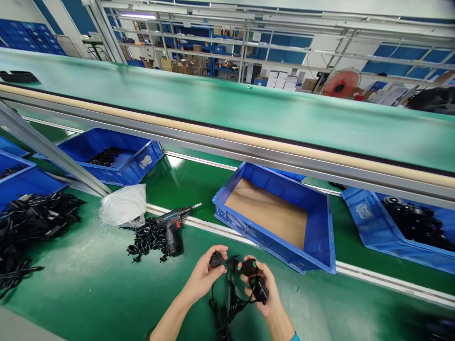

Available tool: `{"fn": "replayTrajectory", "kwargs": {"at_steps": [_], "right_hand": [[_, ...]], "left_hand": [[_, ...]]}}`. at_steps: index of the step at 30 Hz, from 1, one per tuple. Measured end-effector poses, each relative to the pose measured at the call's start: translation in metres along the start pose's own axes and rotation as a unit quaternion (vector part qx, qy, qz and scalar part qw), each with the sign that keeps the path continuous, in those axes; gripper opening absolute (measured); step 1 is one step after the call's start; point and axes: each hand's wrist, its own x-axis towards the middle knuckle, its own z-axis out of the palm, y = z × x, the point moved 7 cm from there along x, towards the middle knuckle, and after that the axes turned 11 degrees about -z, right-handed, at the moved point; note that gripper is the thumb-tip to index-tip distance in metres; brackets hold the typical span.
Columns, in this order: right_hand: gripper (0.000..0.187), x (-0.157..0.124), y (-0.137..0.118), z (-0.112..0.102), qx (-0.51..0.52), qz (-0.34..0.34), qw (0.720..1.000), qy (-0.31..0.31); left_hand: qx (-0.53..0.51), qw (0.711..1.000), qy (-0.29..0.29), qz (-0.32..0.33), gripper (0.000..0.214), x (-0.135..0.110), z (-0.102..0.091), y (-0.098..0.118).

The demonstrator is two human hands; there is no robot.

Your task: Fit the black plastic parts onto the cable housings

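Both of my hands are closed on a black cable assembly (231, 293) over the green table. My left hand (204, 277) pinches a small round black piece at one end. My right hand (261, 289) grips a black plug-like block, with a rounded black part near its fingertips. Black cables hang down between my wrists toward the lower edge. A cordless screwdriver (173, 226) lies on the table just left of my left hand, beside a pile of small black parts (146, 239).
A blue bin lined with cardboard (322, 227) stands right of my hands. More blue bins with black parts sit at the left (138, 166) and right (359, 213). A white plastic bag (122, 204) and a heap of black cables (31, 220) lie at the left. A shelf rail (227, 142) crosses overhead.
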Motion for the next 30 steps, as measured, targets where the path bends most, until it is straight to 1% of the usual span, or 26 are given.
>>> {"fn": "replayTrajectory", "kwargs": {"at_steps": [1,2,3,5,7,8,9,10,12,13,14,15,16,19,22,24,30], "right_hand": [[0.035,-0.004,0.005,0.005,0.053,0.033,0.998,0.015],[0.039,-0.008,0.008,0.01,0.078,0.053,0.995,0.029],[0.041,-0.013,0.008,0.014,0.077,0.062,0.994,0.038],[0.044,-0.023,0.001,0.026,0.019,0.042,0.999,0.026],[0.044,-0.034,-0.015,0.043,-0.09,-0.003,0.996,-0.019],[0.042,-0.041,-0.025,0.054,-0.154,-0.027,0.987,-0.045],[0.04,-0.048,-0.035,0.064,-0.222,-0.055,0.971,-0.07],[0.037,-0.055,-0.046,0.075,-0.289,-0.09,0.949,-0.089],[0.032,-0.068,-0.068,0.097,-0.399,-0.176,0.893,-0.115],[0.03,-0.074,-0.076,0.108,-0.435,-0.218,0.865,-0.122],[0.03,-0.08,-0.083,0.117,-0.458,-0.251,0.843,-0.124],[0.031,-0.084,-0.087,0.123,-0.472,-0.273,0.829,-0.123],[0.031,-0.088,-0.09,0.128,-0.48,-0.284,0.821,-0.122],[0.027,-0.096,-0.091,0.138,-0.484,-0.308,0.809,-0.129],[0.021,-0.103,-0.09,0.144,-0.474,-0.317,0.808,-0.15],[0.019,-0.107,-0.09,0.147,-0.468,-0.318,0.809,-0.159],[0.016,-0.122,-0.096,0.159,-0.461,-0.338,0.803,-0.169]], "left_hand": [[-0.002,1.0,-0.018,0.004,0.042,-0.008,0.005,0.01],[0.004,0.999,-0.031,0.007,0.043,-0.016,0.01,0.02],[0.016,0.999,-0.034,0.009,0.041,-0.024,0.013,0.028],[0.063,0.998,-0.014,0.009,0.034,-0.038,0.015,0.043],[0.115,0.993,0.016,0.009,0.029,-0.05,0.014,0.056],[0.134,0.991,0.026,0.012,0.028,-0.055,0.014,0.063],[0.147,0.989,0.031,0.018,0.029,-0.06,0.014,0.069],[0.152,0.988,0.032,0.025,0.03,-0.065,0.015,0.076],[0.149,0.987,0.032,0.045,0.03,-0.074,0.017,0.087],[0.146,0.987,0.032,0.057,0.03,-0.079,0.018,0.093],[0.146,0.986,0.031,0.071,0.029,-0.083,0.019,0.097],[0.147,0.985,0.03,0.087,0.029,-0.087,0.021,0.102],[0.15,0.983,0.03,0.104,0.028,-0.09,0.023,0.106],[0.152,0.977,0.03,0.147,0.028,-0.1,0.028,0.116],[0.148,0.975,0.03,0.166,0.03,-0.106,0.031,0.122],[0.141,0.976,0.024,0.164,0.032,-0.11,0.033,0.124],[0.095,0.988,0.015,0.125,0.036,-0.119,0.036,0.125]]}}
